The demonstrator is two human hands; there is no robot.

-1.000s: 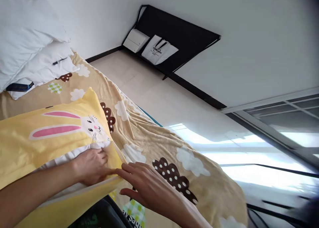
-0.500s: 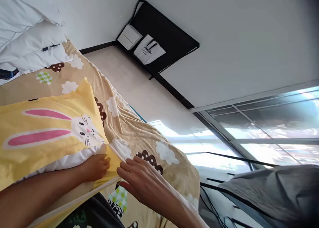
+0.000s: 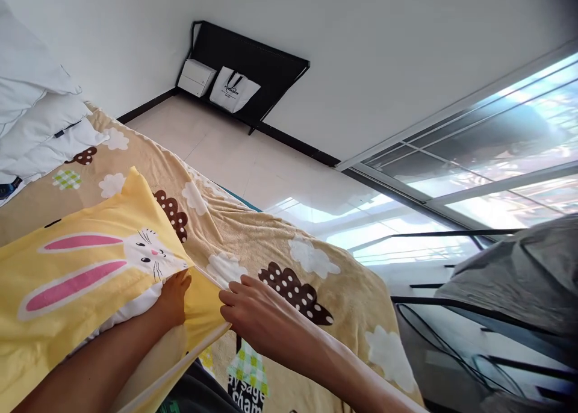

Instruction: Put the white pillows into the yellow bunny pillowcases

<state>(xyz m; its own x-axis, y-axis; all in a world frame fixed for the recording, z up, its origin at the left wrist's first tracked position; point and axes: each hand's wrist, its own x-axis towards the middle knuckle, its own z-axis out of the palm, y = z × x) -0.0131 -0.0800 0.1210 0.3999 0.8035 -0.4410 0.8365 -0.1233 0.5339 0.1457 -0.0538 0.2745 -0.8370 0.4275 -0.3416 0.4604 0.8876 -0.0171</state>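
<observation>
A yellow pillowcase (image 3: pixel 103 220) with a white rabbit and pink ears lies on the bed, its open end toward the right. Inside it is a white pillow (image 3: pixel 135 304), showing as a strip along the opening. My left hand (image 3: pixel 174 295) reaches into the opening, its fingers curled at the pillow's edge under the rabbit's face; the fingertips are partly hidden. With closed fingers, my right hand (image 3: pixel 250 310) grips the pillowcase's rim and holds it stretched out to the right.
Beneath lies a tan blanket (image 3: pixel 271 229) with clouds and dotted shapes. White pillows (image 3: pixel 40 112) are piled at the far left. Along the wall, a black shelf (image 3: pixel 271 70) holds a white box (image 3: pixel 196 77) and a white bag (image 3: pixel 235 91). Grey cloth (image 3: pixel 519 268) hangs over a rack at right.
My left hand has moved up toward the rabbit's face at the pillowcase's corner. My right hand still holds the rim. The view has tilted and shifted.
</observation>
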